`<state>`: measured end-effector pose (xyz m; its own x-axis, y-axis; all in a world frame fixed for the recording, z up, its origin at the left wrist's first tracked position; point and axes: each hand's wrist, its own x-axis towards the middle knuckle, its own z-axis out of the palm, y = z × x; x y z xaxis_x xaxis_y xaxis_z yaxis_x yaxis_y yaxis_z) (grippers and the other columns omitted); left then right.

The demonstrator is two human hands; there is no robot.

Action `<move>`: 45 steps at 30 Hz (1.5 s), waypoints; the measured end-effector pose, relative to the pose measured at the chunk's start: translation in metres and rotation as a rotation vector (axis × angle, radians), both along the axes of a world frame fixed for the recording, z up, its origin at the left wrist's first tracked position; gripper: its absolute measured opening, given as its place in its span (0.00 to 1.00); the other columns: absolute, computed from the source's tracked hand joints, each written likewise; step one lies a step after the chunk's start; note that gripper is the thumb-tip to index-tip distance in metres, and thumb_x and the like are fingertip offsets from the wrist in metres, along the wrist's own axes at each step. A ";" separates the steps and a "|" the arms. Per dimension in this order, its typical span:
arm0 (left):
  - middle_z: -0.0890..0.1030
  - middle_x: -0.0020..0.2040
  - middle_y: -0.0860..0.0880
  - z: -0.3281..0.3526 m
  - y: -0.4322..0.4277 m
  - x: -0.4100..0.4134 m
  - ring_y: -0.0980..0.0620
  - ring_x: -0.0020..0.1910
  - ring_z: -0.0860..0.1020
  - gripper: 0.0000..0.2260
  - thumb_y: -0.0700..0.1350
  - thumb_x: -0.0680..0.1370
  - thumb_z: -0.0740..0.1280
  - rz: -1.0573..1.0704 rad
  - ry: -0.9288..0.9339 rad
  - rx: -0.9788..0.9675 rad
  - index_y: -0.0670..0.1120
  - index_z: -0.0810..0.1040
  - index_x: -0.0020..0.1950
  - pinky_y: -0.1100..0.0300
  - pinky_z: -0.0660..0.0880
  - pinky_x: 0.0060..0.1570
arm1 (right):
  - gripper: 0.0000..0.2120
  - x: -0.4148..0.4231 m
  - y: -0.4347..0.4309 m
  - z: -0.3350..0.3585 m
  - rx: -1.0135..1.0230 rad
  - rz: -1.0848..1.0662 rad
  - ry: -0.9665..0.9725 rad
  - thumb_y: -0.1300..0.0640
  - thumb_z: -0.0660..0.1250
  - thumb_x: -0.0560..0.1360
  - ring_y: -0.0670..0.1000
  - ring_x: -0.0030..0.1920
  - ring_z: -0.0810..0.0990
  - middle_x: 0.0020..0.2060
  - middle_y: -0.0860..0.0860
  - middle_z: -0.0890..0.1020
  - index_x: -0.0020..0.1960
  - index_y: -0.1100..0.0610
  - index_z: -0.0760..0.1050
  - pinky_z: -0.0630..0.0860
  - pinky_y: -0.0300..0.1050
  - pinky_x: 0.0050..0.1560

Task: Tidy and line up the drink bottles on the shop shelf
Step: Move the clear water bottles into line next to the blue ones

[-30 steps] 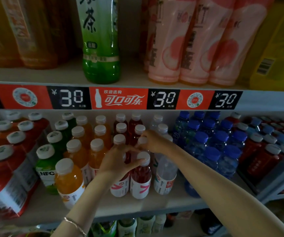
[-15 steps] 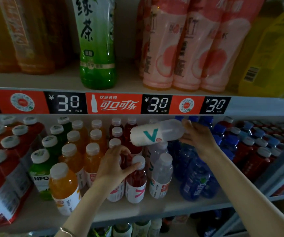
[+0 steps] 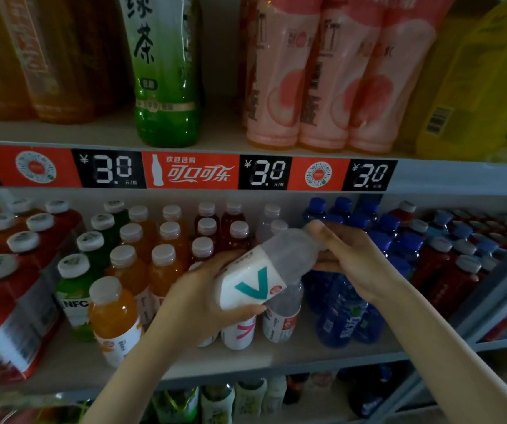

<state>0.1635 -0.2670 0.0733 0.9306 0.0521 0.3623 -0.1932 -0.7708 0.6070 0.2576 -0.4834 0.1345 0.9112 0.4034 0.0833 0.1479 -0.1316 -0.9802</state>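
Note:
A clear bottle with a white label and a teal V lies tilted in the air in front of the middle shelf, cap end to the upper right. My left hand grips its bottom end from below. My right hand holds its neck and cap end. Under it stand a clear bottle with a red-marked label and a white-labelled bottle with a pink mark, partly hidden by my left hand. Rows of orange bottles, dark red bottles and blue bottles fill the shelf.
Red NFC juice bottles and a green NFC bottle stand at the left, red bottles with blue and white caps at the right. The upper shelf edge with 3.0 price tags hangs just above; tall green tea and pink bottles stand on it.
My right hand has brought the V-labelled bottle down and toward me. My left hand left the standing bottles and took hold of its bottom end.

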 end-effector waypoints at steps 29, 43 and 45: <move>0.76 0.64 0.53 -0.029 -0.048 0.039 0.56 0.64 0.72 0.21 0.55 0.77 0.63 0.051 -0.182 0.117 0.52 0.71 0.69 0.57 0.70 0.63 | 0.39 -0.011 -0.043 -0.104 -0.418 -0.152 -0.260 0.53 0.78 0.64 0.48 0.54 0.77 0.53 0.41 0.76 0.65 0.38 0.58 0.78 0.48 0.48; 0.69 0.72 0.56 -0.029 -0.064 0.067 0.56 0.74 0.58 0.23 0.55 0.77 0.64 0.056 0.032 0.390 0.56 0.67 0.71 0.54 0.44 0.74 | 0.38 -0.017 -0.035 -0.130 -0.525 -0.239 -0.326 0.51 0.75 0.66 0.53 0.57 0.77 0.60 0.47 0.76 0.68 0.40 0.56 0.77 0.51 0.51; 0.69 0.71 0.57 -0.030 -0.063 0.068 0.56 0.74 0.59 0.23 0.56 0.76 0.64 0.060 0.045 0.406 0.56 0.67 0.71 0.54 0.45 0.74 | 0.38 -0.018 -0.034 -0.132 -0.534 -0.251 -0.345 0.50 0.75 0.66 0.53 0.57 0.77 0.60 0.46 0.76 0.68 0.40 0.57 0.77 0.51 0.51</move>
